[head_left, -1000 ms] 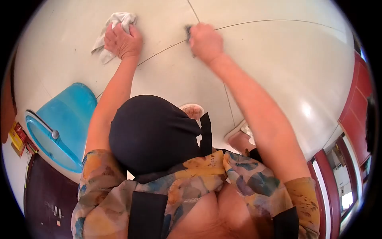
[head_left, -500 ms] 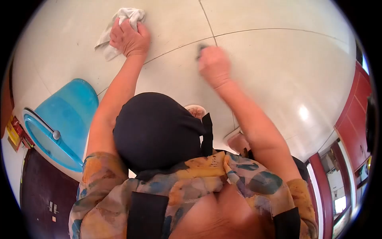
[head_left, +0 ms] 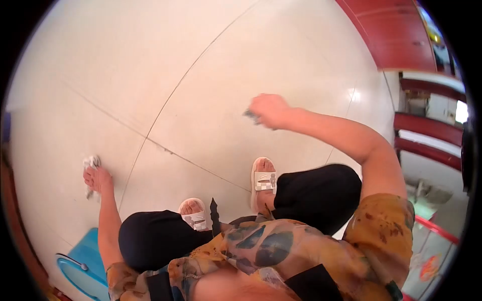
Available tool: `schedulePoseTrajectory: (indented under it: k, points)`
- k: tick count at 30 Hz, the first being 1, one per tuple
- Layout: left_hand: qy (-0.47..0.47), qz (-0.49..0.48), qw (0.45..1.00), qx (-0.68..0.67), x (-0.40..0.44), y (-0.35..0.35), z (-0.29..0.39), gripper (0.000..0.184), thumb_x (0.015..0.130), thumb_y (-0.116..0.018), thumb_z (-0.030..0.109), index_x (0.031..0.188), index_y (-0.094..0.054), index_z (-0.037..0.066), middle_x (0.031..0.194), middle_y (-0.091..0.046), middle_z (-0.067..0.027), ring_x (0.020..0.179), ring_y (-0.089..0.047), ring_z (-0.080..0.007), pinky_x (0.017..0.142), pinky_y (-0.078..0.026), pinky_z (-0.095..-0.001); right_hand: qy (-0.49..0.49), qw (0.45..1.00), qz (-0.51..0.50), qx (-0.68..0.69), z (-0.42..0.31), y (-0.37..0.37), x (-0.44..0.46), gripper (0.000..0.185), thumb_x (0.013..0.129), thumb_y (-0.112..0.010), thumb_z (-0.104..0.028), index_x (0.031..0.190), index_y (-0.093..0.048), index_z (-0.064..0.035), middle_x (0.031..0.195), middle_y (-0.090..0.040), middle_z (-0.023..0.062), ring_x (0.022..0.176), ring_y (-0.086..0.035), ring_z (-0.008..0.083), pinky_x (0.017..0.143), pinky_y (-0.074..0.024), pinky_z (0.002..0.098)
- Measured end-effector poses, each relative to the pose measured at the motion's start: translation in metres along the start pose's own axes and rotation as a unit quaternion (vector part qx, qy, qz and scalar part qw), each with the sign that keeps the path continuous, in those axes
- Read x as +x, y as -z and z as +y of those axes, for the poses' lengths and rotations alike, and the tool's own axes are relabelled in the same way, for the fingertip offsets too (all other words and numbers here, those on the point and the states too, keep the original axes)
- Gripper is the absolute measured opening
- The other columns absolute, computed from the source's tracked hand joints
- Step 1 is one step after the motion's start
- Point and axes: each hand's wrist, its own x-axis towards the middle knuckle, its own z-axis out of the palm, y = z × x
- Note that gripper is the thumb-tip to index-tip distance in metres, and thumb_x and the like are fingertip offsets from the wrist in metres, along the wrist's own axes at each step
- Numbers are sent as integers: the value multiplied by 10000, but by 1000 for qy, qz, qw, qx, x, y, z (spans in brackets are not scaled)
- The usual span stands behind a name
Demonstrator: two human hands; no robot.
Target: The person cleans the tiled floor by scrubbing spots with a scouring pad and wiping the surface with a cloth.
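Note:
My left hand [head_left: 99,179] is at the far left, its fingers closed over a crumpled pale cloth [head_left: 92,161] on the light tiled floor [head_left: 211,125]. Ahead of my feet, my right hand [head_left: 269,109] is curled around a small dark grey-green thing [head_left: 252,117]. Only its edge shows beyond the fingers, and I cannot tell its kind or whether it touches the floor.
A blue bucket [head_left: 93,251] with a handle stands beside my left arm. My feet, in white slippers [head_left: 264,181], are planted apart on the floor. Red cabinets [head_left: 394,35] and dark red wooden bars [head_left: 427,128] line the right side.
The view has swung round, and the bucket now shows lower left. My left hand with the cloth appears lower and farther left, wider from my right hand, which still grips the dark thing.

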Motion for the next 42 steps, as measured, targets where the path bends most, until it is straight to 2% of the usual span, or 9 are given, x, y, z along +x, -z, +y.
schedulePoseTrajectory:
  k: [4, 11, 15, 19, 24, 31, 35, 38, 42]
  points:
    - [-151, -201, 968, -24, 60, 13, -27, 274, 841, -511, 186, 1006, -525, -33, 1121, -522, -239, 1018, -523, -403, 789, -464, -461, -206, 936, 194, 210, 83, -71, -91, 157, 679, -633, -128, 827, -636, -76, 823, -635, 112, 817, -616, 295, 689, -504, 385]
    - [-300, -316, 897, -73, -19, 174, 150, 193, 789, -546, 127, 866, -557, -49, 892, -585, -251, 857, -571, -398, 756, -459, -439, -395, 687, 368, 486, 150, -206, -67, 263, 718, -694, -245, 926, -670, -86, 842, -651, 85, 779, -624, 237, 693, -495, 352]
    - [-425, -202, 881, -52, -76, 132, 232, 223, 809, -581, 188, 875, -553, -23, 920, -562, -256, 895, -520, -412, 783, -430, -466, -420, 682, 414, 432, 198, -187, -53, 261, 717, -701, -249, 904, -666, -70, 857, -637, 96, 798, -614, 252, 701, -495, 373]
    - [-365, -269, 891, -33, -146, 95, 290, 345, 824, -571, 244, 1034, -564, -30, 1028, -553, -289, 993, -522, -425, 876, -439, -456, -508, 681, 436, 297, 248, -177, -12, 197, 731, -686, -235, 843, -649, -77, 886, -611, 106, 831, -597, 283, 708, -489, 417]
    - [-339, -276, 899, -29, -177, 100, 298, 340, 796, -629, 221, 1052, -565, 7, 1082, -506, -234, 997, -525, -398, 876, -447, -449, -218, 827, 463, 233, 163, -135, 87, 49, 756, -558, -100, 770, -592, -69, 846, -599, 137, 856, -575, 326, 697, -493, 455]
    - [-370, -288, 883, 30, -165, 116, 325, 305, 739, -694, 162, 987, -577, 28, 1060, -512, -176, 1000, -528, -361, 838, -466, -435, -341, 824, 442, 92, 290, -121, 61, 102, 791, -497, -116, 776, -584, -66, 802, -606, 154, 779, -579, 346, 657, -496, 470]
    - [-369, -311, 873, 77, -154, 107, 328, 279, 717, -711, 145, 938, -586, 30, 1033, -520, -165, 965, -541, -349, 801, -482, -432, -58, 873, 453, 170, 173, -145, 75, 63, 746, -555, -124, 728, -544, -64, 760, -554, 116, 769, -553, 303, 606, -489, 449]
    - [-370, -320, 869, 69, -149, 107, 324, 257, 704, -715, 129, 912, -595, 35, 1010, -527, -158, 940, -548, -345, 779, -490, -430, -40, 865, 492, 89, 197, -142, 79, 87, 766, -555, -149, 741, -553, -65, 751, -552, 110, 770, -549, 303, 588, -489, 457]
    - [-355, -324, 876, 44, -150, 107, 322, 232, 686, -715, 99, 875, -596, 38, 1003, -523, -153, 934, -550, -338, 765, -493, -430, -393, 784, 454, 155, 325, -83, 134, 157, 809, -573, -203, 688, -596, -106, 799, -596, 92, 769, -578, 317, 581, -475, 458]
